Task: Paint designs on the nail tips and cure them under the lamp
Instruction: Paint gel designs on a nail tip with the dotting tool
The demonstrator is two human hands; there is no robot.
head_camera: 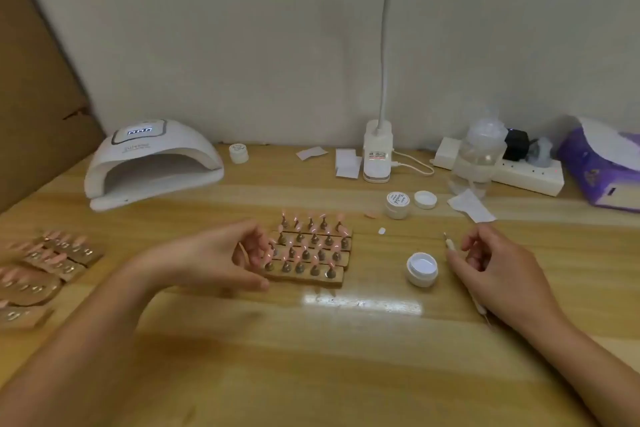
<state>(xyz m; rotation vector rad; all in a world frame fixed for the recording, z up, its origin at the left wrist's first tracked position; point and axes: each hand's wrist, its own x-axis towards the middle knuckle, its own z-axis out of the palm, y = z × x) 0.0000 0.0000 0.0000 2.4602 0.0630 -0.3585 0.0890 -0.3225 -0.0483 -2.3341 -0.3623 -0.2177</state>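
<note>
Beside my left grip (225, 255), loosely curled and empty, stand light, fragile nail tips (310, 246); my right grip (498, 265) pinches the slim brush (450, 246) mid-handle.

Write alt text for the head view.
A person's left hand rests by wooden strips of pink nail tips while the right hand holds a thin brush beside an open gel jar; a curing lamp sits behind.

Wooden table (311, 357) carries curing lamp (152, 163), nail-tip stands (310, 250), jars (421, 269).
</note>
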